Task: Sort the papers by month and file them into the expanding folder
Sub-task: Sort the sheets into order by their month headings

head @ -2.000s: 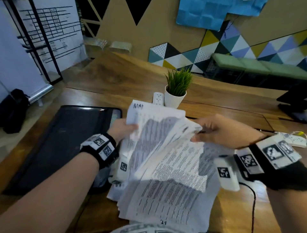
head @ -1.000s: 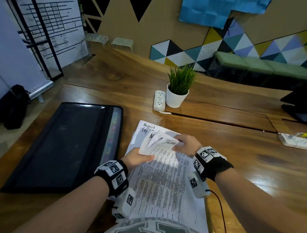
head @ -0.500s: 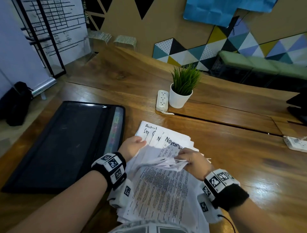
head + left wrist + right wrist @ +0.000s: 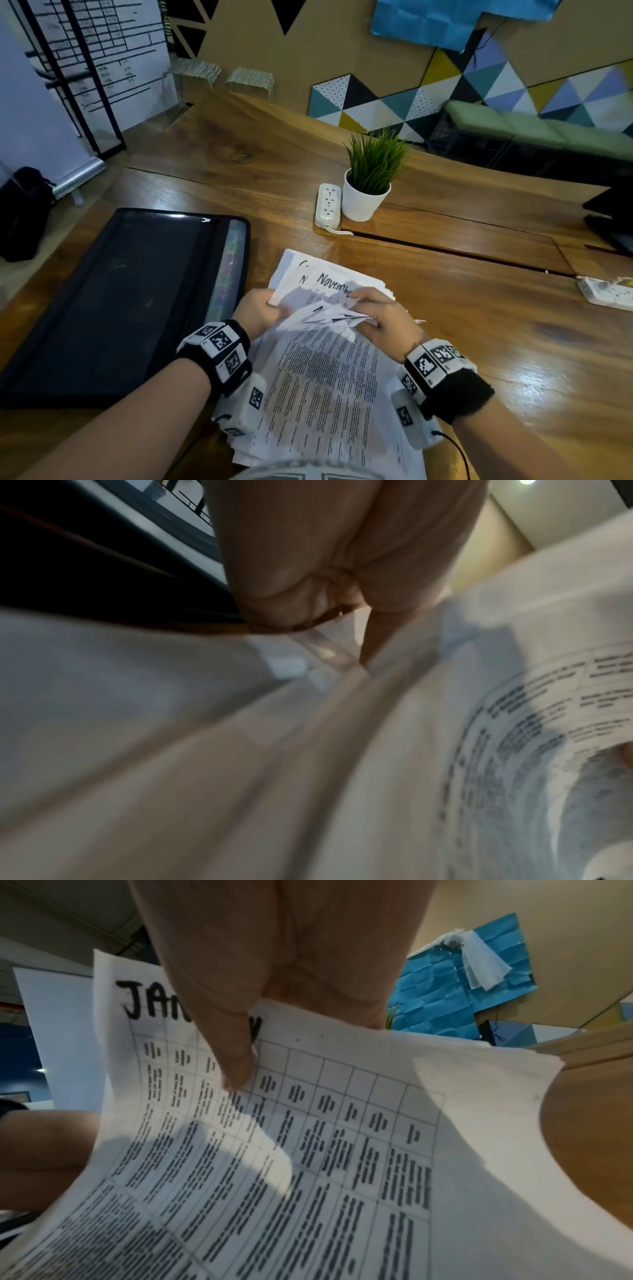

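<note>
A thick stack of printed papers lies on the wooden table in front of me. Its upper sheets are bent back toward me, baring a page headed "November". My left hand grips the bent sheets at their left edge. My right hand pinches them at the right. In the right wrist view the thumb of my right hand presses on a table sheet headed "JAN". In the blurred left wrist view my left hand curls at the paper edge. The black expanding folder lies flat to the left.
Beyond the stack stand a white potted plant and a power strip. A second power strip lies at the right edge, below a dark monitor base. A black bag sits on the floor at left.
The stack, held up in the air two seconds ago, now lies on the table. Both hands have drawn together on the bent-back upper sheets, and the fanned headings are less spread.
</note>
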